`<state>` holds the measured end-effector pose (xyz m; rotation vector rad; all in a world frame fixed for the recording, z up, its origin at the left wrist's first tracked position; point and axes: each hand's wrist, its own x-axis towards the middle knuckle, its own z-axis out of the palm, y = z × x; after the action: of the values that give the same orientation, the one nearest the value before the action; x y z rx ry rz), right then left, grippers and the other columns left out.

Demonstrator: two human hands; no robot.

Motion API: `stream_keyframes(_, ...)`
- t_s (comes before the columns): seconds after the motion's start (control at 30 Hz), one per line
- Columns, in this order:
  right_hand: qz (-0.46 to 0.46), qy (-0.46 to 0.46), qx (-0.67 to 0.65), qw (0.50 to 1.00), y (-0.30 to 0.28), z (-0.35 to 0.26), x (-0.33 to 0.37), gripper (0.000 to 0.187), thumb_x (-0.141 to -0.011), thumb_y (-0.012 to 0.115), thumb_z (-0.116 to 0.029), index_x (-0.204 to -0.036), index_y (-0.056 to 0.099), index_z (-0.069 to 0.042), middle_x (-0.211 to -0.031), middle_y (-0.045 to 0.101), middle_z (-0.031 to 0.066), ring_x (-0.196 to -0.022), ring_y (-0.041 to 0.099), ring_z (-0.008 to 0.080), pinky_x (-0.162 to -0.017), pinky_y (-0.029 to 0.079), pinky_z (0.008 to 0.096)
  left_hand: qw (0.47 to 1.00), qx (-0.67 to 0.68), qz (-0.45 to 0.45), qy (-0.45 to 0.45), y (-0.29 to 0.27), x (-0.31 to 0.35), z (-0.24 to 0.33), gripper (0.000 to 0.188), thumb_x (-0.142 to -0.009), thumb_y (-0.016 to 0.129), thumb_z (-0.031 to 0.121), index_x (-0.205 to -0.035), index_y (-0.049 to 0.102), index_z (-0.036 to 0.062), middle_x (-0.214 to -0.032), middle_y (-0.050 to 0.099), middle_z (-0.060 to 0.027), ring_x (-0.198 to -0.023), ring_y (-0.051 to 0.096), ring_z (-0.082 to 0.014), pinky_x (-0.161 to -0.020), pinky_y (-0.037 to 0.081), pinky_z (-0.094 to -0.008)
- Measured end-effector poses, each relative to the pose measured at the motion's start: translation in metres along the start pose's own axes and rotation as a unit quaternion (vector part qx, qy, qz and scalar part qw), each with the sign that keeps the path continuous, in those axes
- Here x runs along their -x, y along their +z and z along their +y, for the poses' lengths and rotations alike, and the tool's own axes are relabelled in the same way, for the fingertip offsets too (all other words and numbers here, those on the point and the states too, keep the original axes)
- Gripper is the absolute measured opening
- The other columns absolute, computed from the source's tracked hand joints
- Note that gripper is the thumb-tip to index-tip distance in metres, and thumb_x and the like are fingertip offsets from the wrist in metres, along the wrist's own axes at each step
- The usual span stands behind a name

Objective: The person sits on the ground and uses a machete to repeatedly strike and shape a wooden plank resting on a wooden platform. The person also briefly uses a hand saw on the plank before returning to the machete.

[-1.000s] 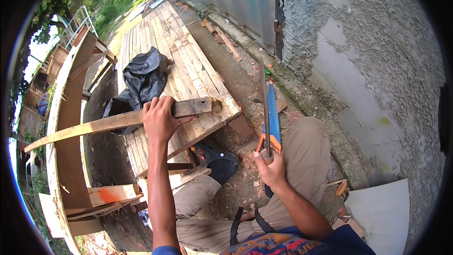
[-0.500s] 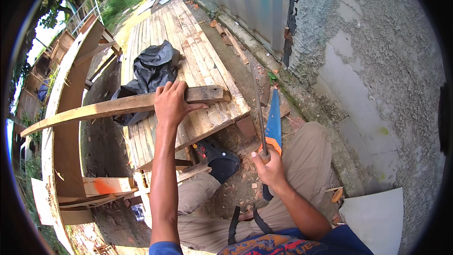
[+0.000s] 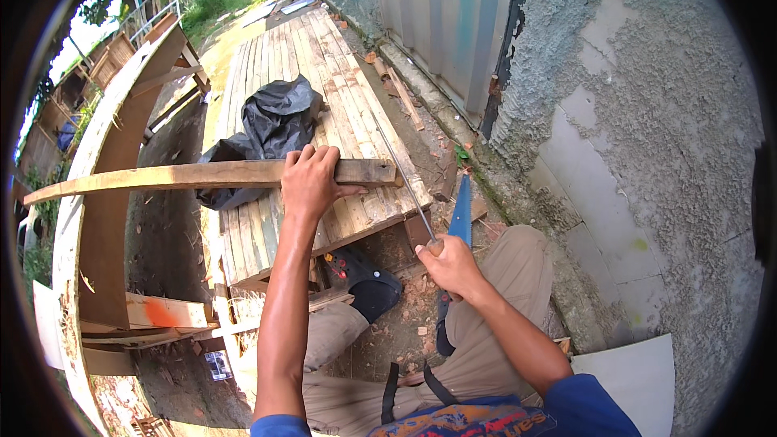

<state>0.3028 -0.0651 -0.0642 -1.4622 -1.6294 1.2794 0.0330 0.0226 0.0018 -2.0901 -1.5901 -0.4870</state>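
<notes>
A long, slightly curved wooden beam [image 3: 186,176] lies across the near part of a slatted wooden bench [image 3: 340,89]. My left hand [image 3: 311,184] is closed over the beam near its right end, pressing it against the bench. In my right hand [image 3: 453,265] is a long thin metal rod tool with a wooden handle [image 3: 411,182]. Its shaft slants up and left past the beam's right end. Whether it touches the wood I cannot tell. A black plastic bag [image 3: 281,117] sits crumpled on the bench just behind the beam.
A blue-bladed handsaw [image 3: 461,209] stands beside my right knee. Rough grey wall [image 3: 647,146] and a metal door [image 3: 437,24] run along the right. A curved wooden panel [image 3: 113,210] rises at the left. A pale board [image 3: 631,380] leans at the lower right.
The rod tool has swung from nearly upright to a leftward slant across the beam's end. My right hand has moved slightly left and up. My left hand stays on the beam.
</notes>
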Motion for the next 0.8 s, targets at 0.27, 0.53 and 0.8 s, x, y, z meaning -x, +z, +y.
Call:
stream_keyframes(0.27, 0.118, -0.201, -0.166, 0.958, -0.037, -0.085, 0.027, 0.024, -0.095, 0.069, -0.017, -0.081, 0.058, -0.002, -0.059, 0.051, -0.0005, -0.055, 0.047, 0.0094, -0.053, 0.039, 0.0320, 0.999, -0.016, -0.023, -0.022, -0.006, 0.012, 0.003, 0.065, -0.051, 0.089, 0.055, -0.092, 0.062, 0.0124, -0.093, 0.067, -0.0008, -0.096, 0.063, -0.0222, -0.085, 0.045, -0.0380)
stream_keyframes(0.53, 0.066, -0.101, -0.001, 0.993, -0.029, -0.038, 0.015, 0.034, -0.096, 0.070, -0.027, -0.079, 0.055, -0.001, -0.055, 0.048, 0.0009, -0.057, 0.047, 0.0085, -0.054, 0.040, 0.0333, 1.000, -0.016, 0.011, 0.003, 0.004, 0.009, -0.003, 0.066, -0.050, 0.089, 0.058, -0.090, 0.062, 0.0120, -0.092, 0.065, -0.0009, -0.093, 0.061, -0.0223, -0.085, 0.044, -0.0389)
stream_keyframes(0.8, 0.134, -0.162, -0.077, 0.975, -0.017, -0.035, 0.013, 0.029, -0.093, 0.071, -0.021, -0.080, 0.059, 0.002, -0.059, 0.059, 0.0100, -0.056, 0.057, 0.0145, -0.056, 0.046, 0.0324, 0.999, -0.011, -0.027, -0.015, -0.003, 0.005, 0.011, 0.065, -0.052, 0.089, 0.054, -0.094, 0.062, 0.0125, -0.094, 0.067, -0.0013, -0.100, 0.063, -0.0225, -0.089, 0.045, -0.0388)
